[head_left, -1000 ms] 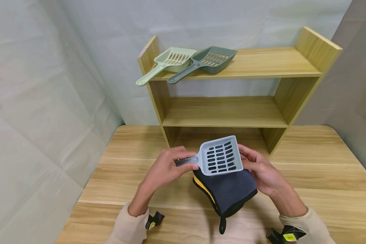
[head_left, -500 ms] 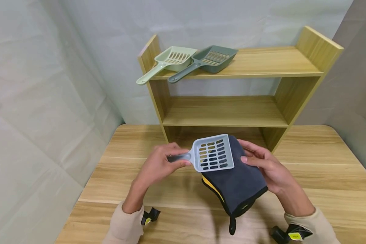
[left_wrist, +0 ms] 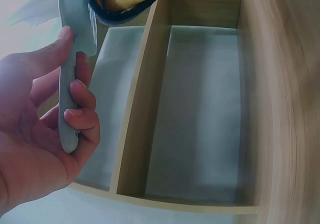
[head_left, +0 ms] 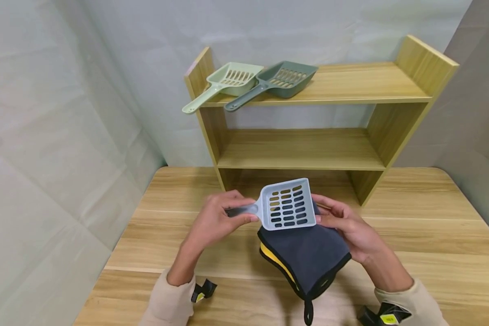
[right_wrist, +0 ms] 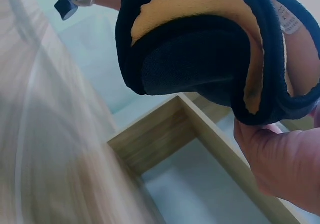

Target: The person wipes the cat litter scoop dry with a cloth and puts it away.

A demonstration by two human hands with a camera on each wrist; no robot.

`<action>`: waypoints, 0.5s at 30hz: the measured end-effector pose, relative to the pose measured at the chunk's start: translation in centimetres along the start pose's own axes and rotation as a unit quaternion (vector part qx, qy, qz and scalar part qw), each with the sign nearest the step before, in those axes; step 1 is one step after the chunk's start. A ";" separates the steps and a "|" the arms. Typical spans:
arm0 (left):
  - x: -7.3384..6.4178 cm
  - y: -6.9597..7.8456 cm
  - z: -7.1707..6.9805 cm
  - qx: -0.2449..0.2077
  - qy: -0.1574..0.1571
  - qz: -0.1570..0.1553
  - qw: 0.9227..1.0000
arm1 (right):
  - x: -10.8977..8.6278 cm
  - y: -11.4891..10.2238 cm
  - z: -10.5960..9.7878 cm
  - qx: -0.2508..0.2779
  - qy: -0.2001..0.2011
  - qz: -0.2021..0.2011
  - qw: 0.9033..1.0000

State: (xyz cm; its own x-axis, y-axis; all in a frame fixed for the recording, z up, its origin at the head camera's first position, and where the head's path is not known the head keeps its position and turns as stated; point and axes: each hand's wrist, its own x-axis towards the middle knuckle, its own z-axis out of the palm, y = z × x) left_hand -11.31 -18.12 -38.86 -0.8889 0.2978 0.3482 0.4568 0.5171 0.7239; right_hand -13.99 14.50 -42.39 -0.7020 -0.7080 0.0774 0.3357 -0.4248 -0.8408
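My left hand [head_left: 218, 217] grips the handle of a light grey-blue litter scoop [head_left: 269, 224], its slotted pan pointing right. In the left wrist view, the fingers curl round the scoop handle [left_wrist: 66, 99]. Behind and below the pan hangs a folded cloth [head_left: 309, 258], dark grey with a yellow inner side and black edging with a loop. My right hand [head_left: 354, 231] holds the cloth from the right, thumb at the pan's right edge. Cloth folds [right_wrist: 195, 59] fill the top of the right wrist view, hiding most of the right fingers.
A wooden shelf unit [head_left: 301, 149] stands at the back of the table [head_left: 146, 253]. On its top board lie a pale green litter scoop [head_left: 234, 79] and a dark green one [head_left: 287, 83], handles jutting over the front edge.
The scoop and left hand shifted left, then slightly back right. The right hand and cloth moved right, then back left, the thumb going from the cloth to the pan's edge.
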 end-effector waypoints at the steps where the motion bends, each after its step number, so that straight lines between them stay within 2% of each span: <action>1: 0.0 0.0 0.1 -0.001 -0.001 -0.003 1.000 | 0.0 0.1 0.0 0.000 -0.004 -0.001 1.000; 6: 0.0 0.2 0.3 0.002 -0.007 -0.010 1.000 | 0.1 0.6 -0.1 -0.012 -0.015 -0.008 1.000; 15: -0.2 0.2 -0.5 0.025 -0.010 -0.019 0.999 | -0.2 -0.6 -0.1 -0.044 0.026 -0.009 0.999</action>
State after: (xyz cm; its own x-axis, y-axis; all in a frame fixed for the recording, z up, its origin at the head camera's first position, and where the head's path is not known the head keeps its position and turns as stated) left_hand -11.09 -18.45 -38.48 -0.9048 0.2933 0.3086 0.4246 0.5672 0.7057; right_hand -14.12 14.92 -41.99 -0.7398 -0.6694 0.0677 0.2675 -0.3849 -0.8834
